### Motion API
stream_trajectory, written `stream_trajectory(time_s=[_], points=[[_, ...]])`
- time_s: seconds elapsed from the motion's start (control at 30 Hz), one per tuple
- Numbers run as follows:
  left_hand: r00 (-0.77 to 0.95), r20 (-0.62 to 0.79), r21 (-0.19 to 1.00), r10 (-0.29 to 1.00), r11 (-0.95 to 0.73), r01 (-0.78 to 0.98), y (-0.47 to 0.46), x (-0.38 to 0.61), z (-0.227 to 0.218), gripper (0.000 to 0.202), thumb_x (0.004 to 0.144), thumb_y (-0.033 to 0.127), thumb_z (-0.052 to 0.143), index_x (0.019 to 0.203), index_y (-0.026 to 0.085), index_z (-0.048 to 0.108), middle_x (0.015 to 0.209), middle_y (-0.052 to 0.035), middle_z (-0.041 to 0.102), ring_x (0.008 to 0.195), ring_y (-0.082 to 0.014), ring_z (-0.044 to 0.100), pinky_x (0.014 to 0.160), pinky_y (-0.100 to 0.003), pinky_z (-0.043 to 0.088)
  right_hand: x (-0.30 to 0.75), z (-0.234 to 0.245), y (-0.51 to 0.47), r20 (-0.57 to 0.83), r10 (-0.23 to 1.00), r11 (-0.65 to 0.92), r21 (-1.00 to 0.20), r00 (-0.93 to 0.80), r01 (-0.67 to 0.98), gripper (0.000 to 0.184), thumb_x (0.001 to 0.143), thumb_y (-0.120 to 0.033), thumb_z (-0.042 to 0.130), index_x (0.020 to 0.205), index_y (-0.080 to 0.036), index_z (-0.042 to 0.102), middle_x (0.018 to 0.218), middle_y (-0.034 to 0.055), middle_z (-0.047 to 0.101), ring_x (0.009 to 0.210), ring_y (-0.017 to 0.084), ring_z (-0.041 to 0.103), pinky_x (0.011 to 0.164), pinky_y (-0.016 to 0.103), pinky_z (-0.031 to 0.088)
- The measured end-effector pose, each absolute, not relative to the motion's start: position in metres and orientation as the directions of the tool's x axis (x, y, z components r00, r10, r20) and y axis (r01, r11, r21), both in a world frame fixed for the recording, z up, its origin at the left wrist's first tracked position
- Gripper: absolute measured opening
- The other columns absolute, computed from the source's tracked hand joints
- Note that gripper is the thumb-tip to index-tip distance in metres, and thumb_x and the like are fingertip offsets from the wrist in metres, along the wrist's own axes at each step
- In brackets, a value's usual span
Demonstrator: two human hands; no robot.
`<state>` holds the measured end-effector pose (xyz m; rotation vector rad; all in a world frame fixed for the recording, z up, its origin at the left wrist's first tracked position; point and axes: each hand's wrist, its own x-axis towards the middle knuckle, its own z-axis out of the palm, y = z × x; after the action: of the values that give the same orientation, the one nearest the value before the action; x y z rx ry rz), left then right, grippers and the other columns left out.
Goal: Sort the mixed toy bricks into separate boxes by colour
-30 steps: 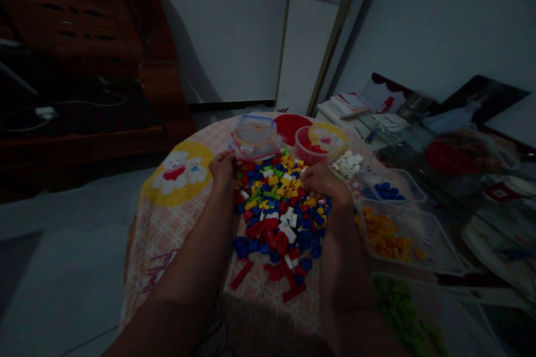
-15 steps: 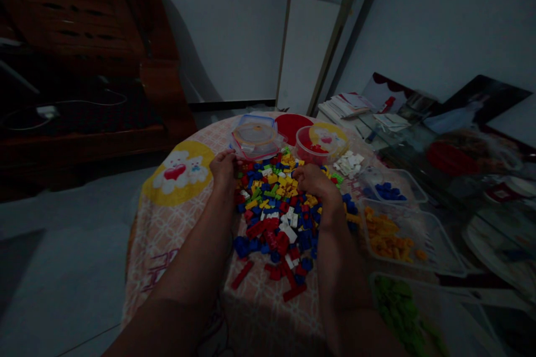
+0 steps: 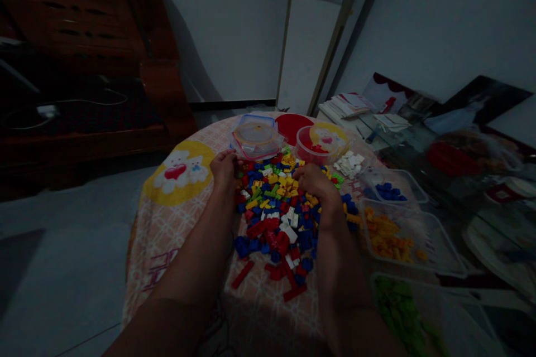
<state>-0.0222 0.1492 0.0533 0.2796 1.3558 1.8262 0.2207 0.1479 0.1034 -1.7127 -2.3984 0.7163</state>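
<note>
A heap of small plastic bricks [image 3: 276, 212] in red, blue, yellow, green and white lies on a round table [image 3: 167, 223] with a patterned cloth. My left hand [image 3: 223, 168] rests at the heap's far left edge with its fingers curled down onto the bricks. My right hand [image 3: 315, 181] lies on the heap's far right part, fingers bent into the yellow and red pieces. What either hand holds, if anything, is hidden under the fingers.
Behind the heap stand a clear lidded box [image 3: 254, 136] and a round tub of red bricks [image 3: 320, 145]. To the right are white bricks [image 3: 349, 163] and clear trays of blue [image 3: 391, 189], orange [image 3: 402, 237] and green bricks [image 3: 402, 312]. A dark wooden bench [image 3: 84, 95] stands left.
My right hand has slid left from the heap's right edge onto the yellow bricks near its middle. The left hand has stayed put.
</note>
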Motion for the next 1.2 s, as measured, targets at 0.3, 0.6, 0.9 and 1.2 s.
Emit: stream_trajectory(time_s=[0.3,0.6,0.9,1.2], points=[[-0.64,-0.259,0.881,0.723,-0.094,-0.463,0.15,-0.024,0.05,0.019,0.067,0.01,0.058,0.085,0.017,0.061,0.061,0.0032,0.061,0.048,-0.0087,0.054,0.047,-0.016,0.042,0.232,0.124,0.139,-0.314,0.928,-0.009,-0.553,-0.199,0.833,0.034,0.074,-0.004,0.067,0.104,-0.011,0.079,0.071,0.001,0.072,0.053,0.012,0.059,0.052,0.02,0.043],[-0.635,-0.263,0.88,0.726,-0.089,-0.467,0.147,-0.023,0.053,0.02,0.067,0.01,0.058,0.086,0.017,0.062,0.061,0.0029,0.06,0.048,-0.009,0.054,0.047,-0.018,0.042,0.223,0.098,0.154,-0.257,0.911,0.23,-0.33,-0.322,0.916,0.036,0.065,-0.004,0.076,0.097,-0.019,0.083,0.092,0.0026,0.079,0.086,0.018,0.071,0.067,0.021,0.045],[-0.638,-0.269,0.88,0.722,-0.086,-0.468,0.147,-0.022,0.054,0.02,0.067,0.01,0.059,0.086,0.017,0.062,0.06,0.0036,0.06,0.047,-0.0086,0.053,0.047,-0.017,0.042,0.239,0.111,0.147,-0.204,0.952,0.037,-0.661,-0.226,0.75,0.041,0.067,-0.005,0.064,0.104,-0.013,0.078,0.069,-0.0006,0.07,0.053,0.012,0.058,0.053,0.022,0.044],[-0.641,-0.263,0.876,0.721,-0.099,-0.472,0.149,-0.022,0.053,0.022,0.066,0.008,0.056,0.086,0.016,0.061,0.06,0.0033,0.061,0.047,-0.0087,0.053,0.048,-0.017,0.042,0.245,0.107,0.162,0.153,0.93,0.054,-0.957,0.334,0.286,0.032,0.079,-0.023,0.06,0.105,-0.012,0.073,0.067,0.0018,0.069,0.061,0.019,0.069,0.06,0.028,0.059]])
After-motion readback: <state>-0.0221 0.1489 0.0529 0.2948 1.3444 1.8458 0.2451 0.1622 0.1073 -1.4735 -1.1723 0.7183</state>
